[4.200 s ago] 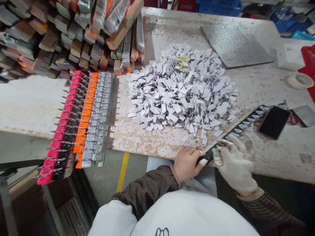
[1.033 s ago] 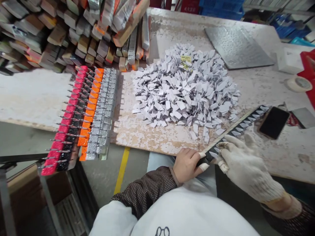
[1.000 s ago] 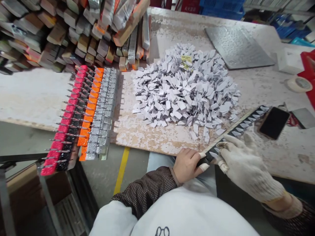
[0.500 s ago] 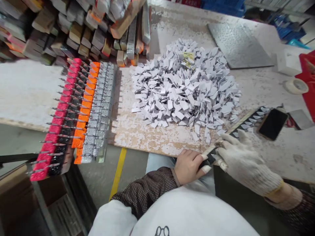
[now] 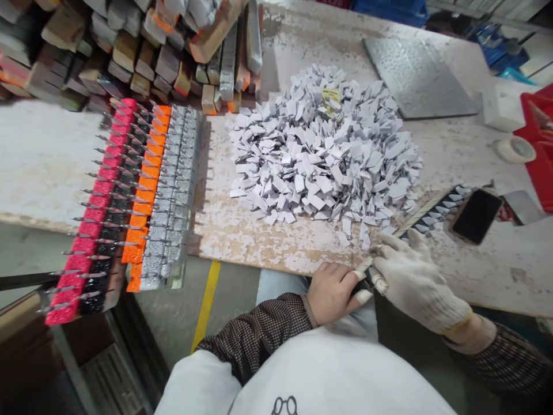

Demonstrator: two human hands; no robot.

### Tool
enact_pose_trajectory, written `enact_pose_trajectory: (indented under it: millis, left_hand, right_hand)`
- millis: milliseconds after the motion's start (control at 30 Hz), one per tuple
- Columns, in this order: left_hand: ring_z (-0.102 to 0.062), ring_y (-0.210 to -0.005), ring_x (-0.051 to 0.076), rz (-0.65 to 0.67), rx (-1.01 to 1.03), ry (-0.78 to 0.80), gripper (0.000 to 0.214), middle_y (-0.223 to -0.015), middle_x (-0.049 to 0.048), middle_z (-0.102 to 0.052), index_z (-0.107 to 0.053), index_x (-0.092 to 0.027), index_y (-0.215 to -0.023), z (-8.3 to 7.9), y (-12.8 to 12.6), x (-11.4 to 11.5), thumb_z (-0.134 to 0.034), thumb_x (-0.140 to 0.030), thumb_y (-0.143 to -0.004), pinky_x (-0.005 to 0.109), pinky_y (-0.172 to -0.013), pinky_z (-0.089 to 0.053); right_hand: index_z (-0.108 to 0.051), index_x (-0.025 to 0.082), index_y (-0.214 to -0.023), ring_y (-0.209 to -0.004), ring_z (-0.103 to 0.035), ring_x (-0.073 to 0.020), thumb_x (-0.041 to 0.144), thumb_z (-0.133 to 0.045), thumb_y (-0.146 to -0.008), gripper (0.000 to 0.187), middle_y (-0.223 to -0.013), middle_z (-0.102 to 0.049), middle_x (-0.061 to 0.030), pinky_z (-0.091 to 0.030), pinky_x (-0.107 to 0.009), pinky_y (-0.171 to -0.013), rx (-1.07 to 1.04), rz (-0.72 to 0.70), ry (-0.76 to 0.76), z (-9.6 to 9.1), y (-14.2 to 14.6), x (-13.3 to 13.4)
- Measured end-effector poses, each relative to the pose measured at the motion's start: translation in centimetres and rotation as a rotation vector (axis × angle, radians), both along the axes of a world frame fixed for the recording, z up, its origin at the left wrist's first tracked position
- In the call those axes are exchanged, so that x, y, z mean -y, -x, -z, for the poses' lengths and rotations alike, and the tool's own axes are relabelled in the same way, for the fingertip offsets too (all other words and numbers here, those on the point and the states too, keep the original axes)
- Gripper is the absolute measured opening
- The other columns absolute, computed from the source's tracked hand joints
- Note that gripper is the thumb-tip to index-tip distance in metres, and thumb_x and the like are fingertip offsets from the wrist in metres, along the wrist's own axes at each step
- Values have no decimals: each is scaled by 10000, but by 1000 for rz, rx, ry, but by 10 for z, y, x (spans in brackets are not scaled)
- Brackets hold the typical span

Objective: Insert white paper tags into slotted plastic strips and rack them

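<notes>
A long narrow bar [image 5: 427,210], pale along one edge and dark along its face, slants across the table's front edge. Small pointed silvery-white pieces line its far part. My left hand [image 5: 330,294], bare with white tape on thumb and finger, is closed on the bar's near end. Just to the right, my right hand [image 5: 415,276] wears a white knitted glove. Its thumb and fingers close round the bar and hide the middle stretch. Whether a small piece sits between those fingers, I cannot make out. Beyond both hands spreads a big heap of small white paper-like tags [image 5: 319,155].
Bars coated pink [image 5: 99,207], orange [image 5: 149,173] and silver [image 5: 173,190], with thin spikes, overhang the table's left front edge. Stacked bars [image 5: 142,57] fill the back left. Right are a phone [image 5: 476,216], tape roll [image 5: 516,150], metal plate [image 5: 423,80] and red bin [image 5: 538,144].
My right hand has slid slightly left along the bar, closer to my left hand. My left hand keeps its grip on the near end. The view has shifted a little.
</notes>
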State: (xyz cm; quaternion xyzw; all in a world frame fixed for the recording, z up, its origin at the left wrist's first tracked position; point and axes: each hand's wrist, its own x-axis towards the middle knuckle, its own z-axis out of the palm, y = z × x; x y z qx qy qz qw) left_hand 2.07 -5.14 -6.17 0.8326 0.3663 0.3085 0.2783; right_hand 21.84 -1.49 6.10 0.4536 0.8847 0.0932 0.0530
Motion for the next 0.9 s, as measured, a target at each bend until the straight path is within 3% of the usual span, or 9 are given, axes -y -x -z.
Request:
enact_pose_trajectory:
  millis: [167, 267, 367, 467, 600, 733, 900]
  left_hand:
    - [-724, -968, 273, -5, -14, -14, 435, -1077, 111, -772, -712, -186, -1225, 0, 1, 1, -573, -588, -1135, 429, -882, -540]
    - [-729, -978, 277, -6, -18, -17, 420, -1084, 111, -774, -711, -183, -1221, 0, 1, 1, -598, -576, -1126, 429, -886, -537]
    - [-717, -970, 269, -20, -3, -22, 429, -1083, 102, -775, -720, -182, -1233, -1, 2, 0, -564, -569, -1137, 440, -895, -541]
    - [-724, -974, 262, -8, 8, -22, 426, -1086, 98, -777, -714, -174, -1240, -3, 2, -1, -544, -554, -1145, 446, -903, -541]
    - [-747, -1009, 272, 10, -18, -5, 381, -1106, 102, -787, -690, -182, -1273, -4, 4, -1, -588, -520, -1130, 437, -921, -530]
    - [-740, -953, 265, -28, 6, -35, 357, -1063, 88, -786, -702, -182, -1255, -3, 4, 0, -606, -498, -1118, 433, -903, -529]
    - [-731, -912, 269, -53, -37, -64, 362, -1009, 84, -775, -718, -186, -1208, -5, -2, -2, -605, -517, -1116, 431, -855, -538]
  right_hand:
    - [-775, 227, -888, -1404, -653, -430, 329, -719, -1002, 162, -1238, -814, -134, -300, -752, -1332, -124, 6, -88, -4, -19, 15]
    - [-757, 222, -848, -1414, -660, -427, 266, -777, -962, 124, -1219, -819, -135, -308, -740, -1347, -161, 44, -180, 2, -21, 28]
    - [-759, 189, -898, -1408, -658, -401, 194, -725, -987, 95, -1213, -810, -151, -311, -742, -1348, -137, 48, -213, 12, -14, 30]
    - [-752, 174, -913, -1383, -663, -371, 147, -676, -994, 114, -1141, -802, -145, -299, -738, -1351, -101, 2, -168, 16, -6, 20]
    - [-771, 182, -946, -1373, -659, -364, 70, -656, -902, 166, -1103, -798, -121, -231, -761, -1363, -48, -6, -22, 16, -1, 7]
    - [-784, 201, -938, -1354, -681, -339, 146, -678, -968, 124, -1098, -813, -102, -251, -714, -1378, -121, -4, -69, 19, -6, 9]
    - [-757, 207, -922, -1381, -686, -367, 315, -719, -1033, 159, -1223, -822, -124, -307, -734, -1351, -274, 59, -175, 24, -20, 19]
